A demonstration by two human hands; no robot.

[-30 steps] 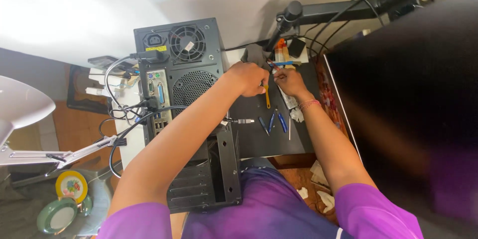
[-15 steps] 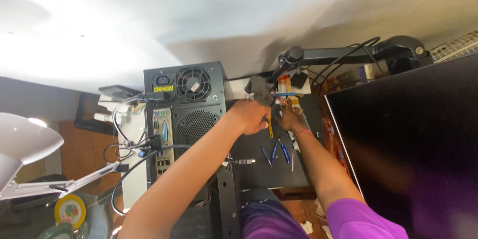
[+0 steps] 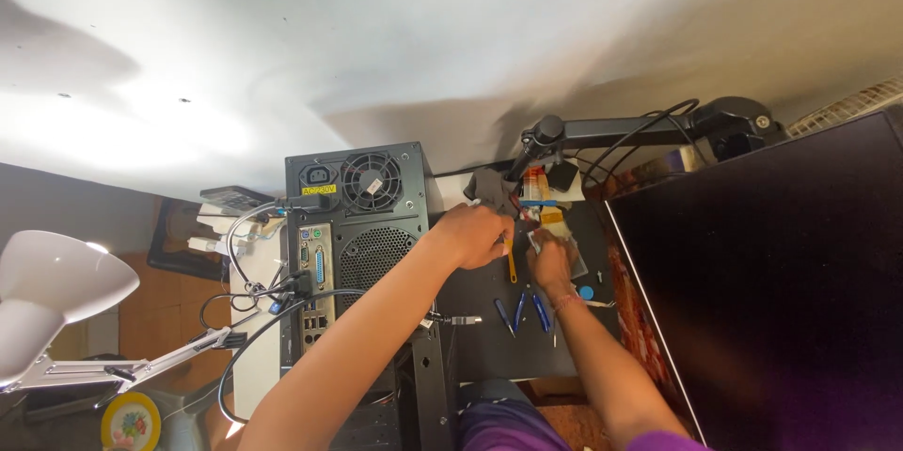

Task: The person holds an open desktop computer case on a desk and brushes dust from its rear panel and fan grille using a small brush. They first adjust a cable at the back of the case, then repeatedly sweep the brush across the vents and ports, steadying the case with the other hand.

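Observation:
My left hand reaches across the rear of a black computer tower and its fingers close on a yellow-handled tool that points down at the dark mat. Just to its right, my right hand pinches a small flat pale part with yellow and red bits. The two hands almost touch. Blue-handled pliers lie on the mat below them.
A large dark monitor fills the right side, with its black arm and cables above the hands. Loose cables hang at the tower's left. A white desk lamp stands far left. A small blue round piece lies by my right wrist.
The view has tilted, so more of the pale wall shows and the hands sit lower in the picture. Both hands stay close together over the mat with the same things.

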